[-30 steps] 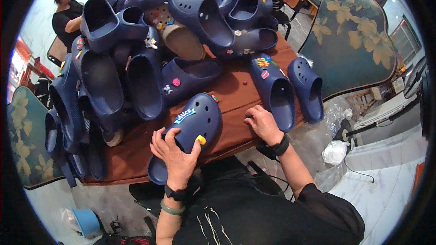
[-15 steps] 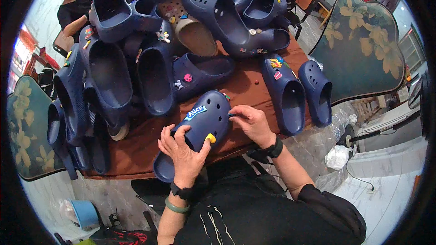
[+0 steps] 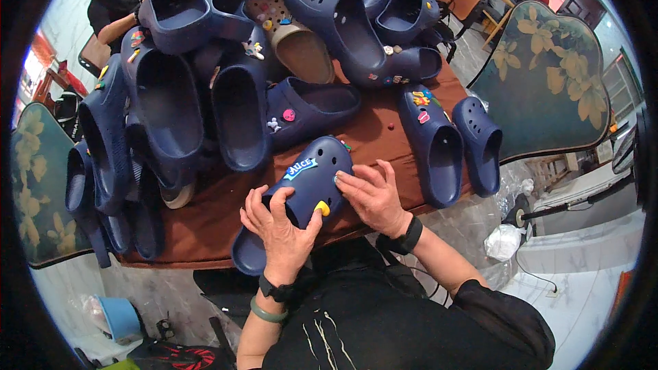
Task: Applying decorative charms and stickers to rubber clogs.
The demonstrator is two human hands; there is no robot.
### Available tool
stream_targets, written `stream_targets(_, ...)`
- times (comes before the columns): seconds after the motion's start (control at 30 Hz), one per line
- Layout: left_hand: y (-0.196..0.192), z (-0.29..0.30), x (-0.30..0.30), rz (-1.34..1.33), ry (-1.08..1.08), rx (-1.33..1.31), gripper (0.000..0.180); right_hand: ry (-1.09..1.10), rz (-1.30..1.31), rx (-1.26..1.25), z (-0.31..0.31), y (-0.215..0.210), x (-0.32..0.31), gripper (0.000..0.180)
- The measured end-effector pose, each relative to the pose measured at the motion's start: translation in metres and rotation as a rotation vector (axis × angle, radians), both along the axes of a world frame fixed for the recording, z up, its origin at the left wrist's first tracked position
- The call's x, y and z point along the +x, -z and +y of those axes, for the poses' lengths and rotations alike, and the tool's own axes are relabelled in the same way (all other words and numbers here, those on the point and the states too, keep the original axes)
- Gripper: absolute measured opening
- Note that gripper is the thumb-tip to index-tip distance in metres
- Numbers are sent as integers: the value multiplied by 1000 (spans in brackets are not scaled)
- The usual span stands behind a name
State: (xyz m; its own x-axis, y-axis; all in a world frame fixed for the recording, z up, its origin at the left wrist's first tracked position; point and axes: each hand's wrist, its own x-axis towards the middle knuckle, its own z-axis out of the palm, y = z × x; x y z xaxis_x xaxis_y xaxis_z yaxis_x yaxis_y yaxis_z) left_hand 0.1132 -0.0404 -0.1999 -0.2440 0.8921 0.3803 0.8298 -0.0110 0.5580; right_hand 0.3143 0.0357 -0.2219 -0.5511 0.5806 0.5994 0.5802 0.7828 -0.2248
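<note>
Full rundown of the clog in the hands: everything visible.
The navy clog looks like soft foam, its upper pierced with round holes. It carries a blue-and-white label-shaped charm and a yellow charm. It lies toe away from the person at the brown table's near edge. The left hand grips its heel side; the right hand presses fingertips on the upper.

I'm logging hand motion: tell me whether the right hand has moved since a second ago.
Yes. The right hand left the brown table and moved left onto the navy clog, away from the clog pair.
</note>
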Motion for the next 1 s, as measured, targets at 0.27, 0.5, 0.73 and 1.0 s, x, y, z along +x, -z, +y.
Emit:
stream_targets(0.27,-4,-2,-2,-8,7,11,63,-19,-118,67,-4,-8,-7,34)
stream_targets(0.5,-15,-16,-25,-124,146,-127,63,123,320,-296,67,17,25,18)
stream_targets(0.73,-5,-22,-29,-198,137,-87,62,68,123,-431,95,33,0,27)
stream_targets(1.0,-4,-21,-32,-188,146,-72,60,57,481,-696,75,-7,-11,22)
